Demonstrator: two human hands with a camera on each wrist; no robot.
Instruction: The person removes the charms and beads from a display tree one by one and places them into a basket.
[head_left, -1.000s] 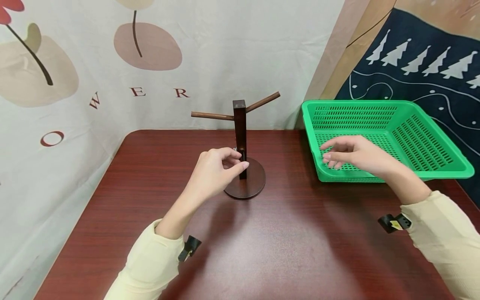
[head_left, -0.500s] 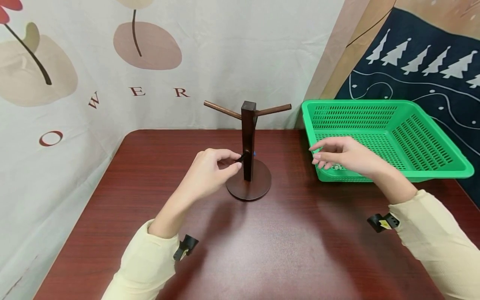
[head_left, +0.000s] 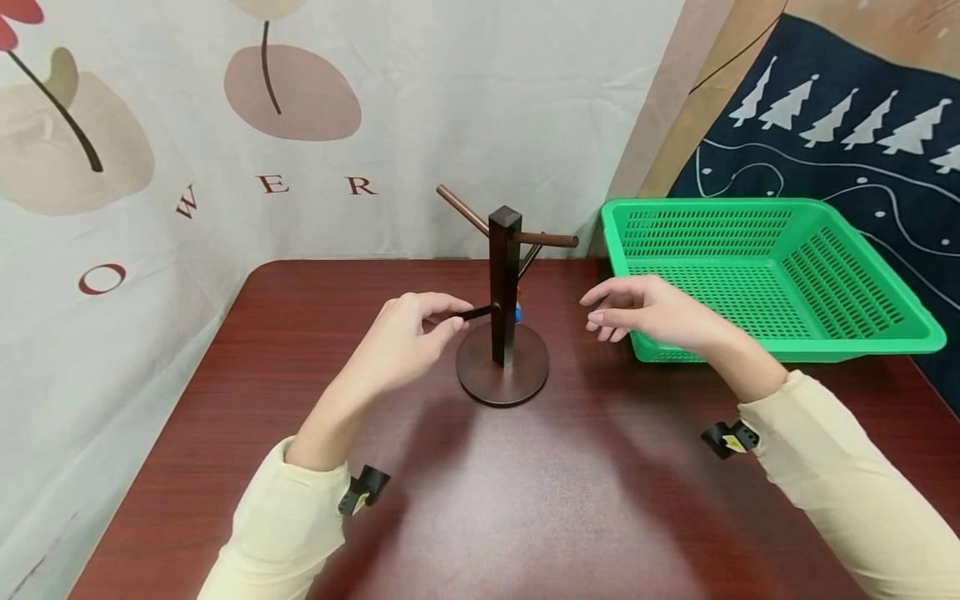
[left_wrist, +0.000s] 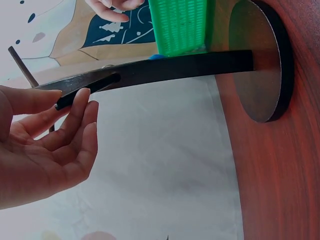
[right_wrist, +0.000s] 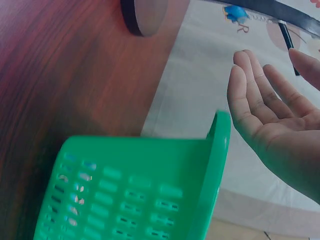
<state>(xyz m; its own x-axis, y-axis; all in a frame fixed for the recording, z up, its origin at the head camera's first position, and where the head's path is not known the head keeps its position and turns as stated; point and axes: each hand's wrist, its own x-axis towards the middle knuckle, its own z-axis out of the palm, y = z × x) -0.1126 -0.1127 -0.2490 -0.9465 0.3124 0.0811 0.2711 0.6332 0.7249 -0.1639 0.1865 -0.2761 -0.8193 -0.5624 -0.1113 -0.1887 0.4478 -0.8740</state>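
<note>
A dark wooden mug tree (head_left: pixel 504 275) with a round base stands upright on the table. My left hand (head_left: pixel 401 337) pinches one of its lower pegs (head_left: pixel 476 312) between thumb and fingers; in the left wrist view, the peg (left_wrist: pixel 102 84) angles out from the post. Behind the post, a small blue ornament (head_left: pixel 518 313) is partly hidden; the right wrist view has this blue ornament (right_wrist: pixel 235 13) near a strand of small clear bits by the post. My right hand (head_left: pixel 652 312) hovers between tree and basket, fingers relaxed, holding nothing.
A green slotted plastic basket (head_left: pixel 787 347) stands at the back right, with small shiny bits showing through its slots in the right wrist view. Printed cloth (head_left: pixel 480 100) hangs behind the reddish-brown table (head_left: pixel 540 500).
The mug tree has turned about its post and shifted slightly right, bringing the blue ornament into sight. My left hand moved slightly left with the peg; my right hand moved left, away from the basket.
</note>
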